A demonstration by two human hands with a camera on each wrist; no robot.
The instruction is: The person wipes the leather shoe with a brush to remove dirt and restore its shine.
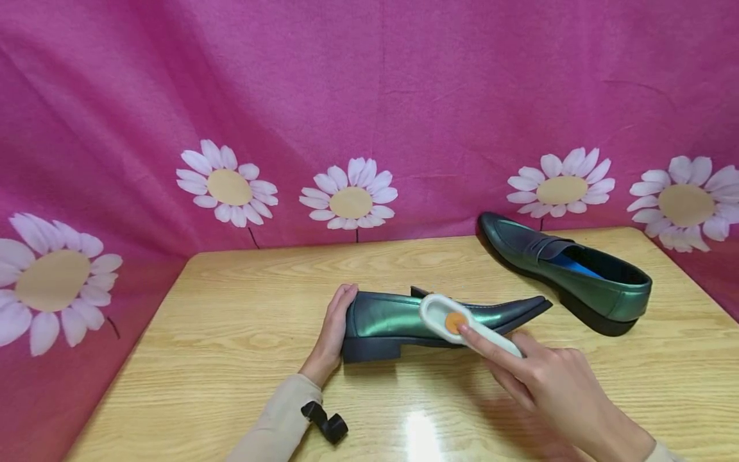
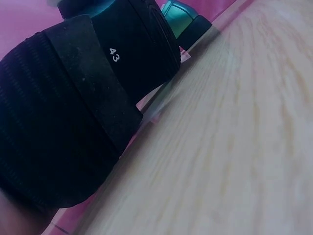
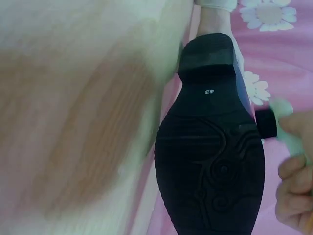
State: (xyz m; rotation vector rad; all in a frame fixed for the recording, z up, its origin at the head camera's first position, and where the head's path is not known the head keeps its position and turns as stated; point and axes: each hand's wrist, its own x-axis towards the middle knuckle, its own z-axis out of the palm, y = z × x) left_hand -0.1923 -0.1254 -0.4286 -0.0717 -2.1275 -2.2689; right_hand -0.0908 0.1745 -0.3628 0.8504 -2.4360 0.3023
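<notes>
My left hand (image 1: 330, 330) holds a shiny green loafer (image 1: 378, 314) by its heel, with the toe pointing right. In the left wrist view the loafer's black sole (image 2: 142, 54) shows the number 43. My right hand (image 1: 557, 382) grips the pale handle of a shoe brush (image 1: 498, 340), its index finger on the orange button. The brush's oval head overlaps the loafer's side in the head view. Seen from the right wrist, the dark brush face (image 3: 265, 123) is right at the loafer's side, and the patterned sole (image 3: 210, 161) faces the camera.
A matching loafer (image 1: 600, 282) stands at the back right of the wooden table (image 1: 231, 308), toe towards the backdrop. A pink cloth with daisies (image 1: 433, 115) hangs behind the table. A black strap (image 1: 326, 423) hangs by the left sleeve.
</notes>
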